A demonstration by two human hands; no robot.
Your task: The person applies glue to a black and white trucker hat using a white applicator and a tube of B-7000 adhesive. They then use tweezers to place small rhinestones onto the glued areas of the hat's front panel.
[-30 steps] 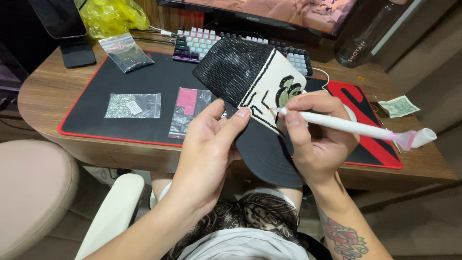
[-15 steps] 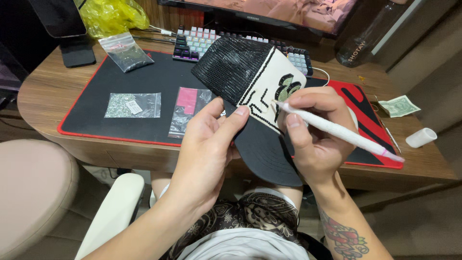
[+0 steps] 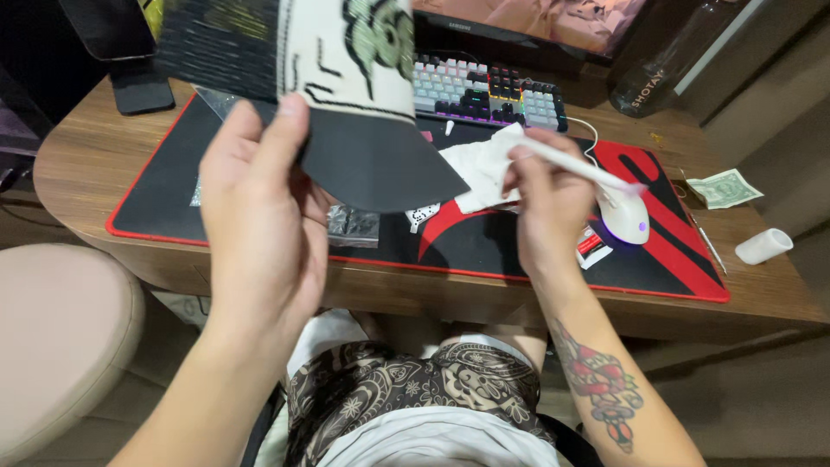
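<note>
Clamped in the left hand [image 3: 259, 225] by its black brim, raised above the grip: a cap [image 3: 320, 78], beaded black and cream; pinched in the right hand [image 3: 545, 207], a white pen [image 3: 579, 169].

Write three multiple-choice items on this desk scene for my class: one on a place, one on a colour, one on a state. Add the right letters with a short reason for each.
1. Where does the banknote lie?
A. on the wooden desk, right of the mat
B. on the keyboard
C. on the stool

2. What colour is the cap's brim?
A. red
B. black
C. white

3. How does the white pen tool stand?
A. lying on the mat
B. gripped in the right hand
C. standing in the bottle

Answers:
1 A, it rests on bare wood beyond the desk mat.
2 B, the brim is plain black under the beaded cap that the left hand holds.
3 B, the fingers close round it, above the mouse.
</note>
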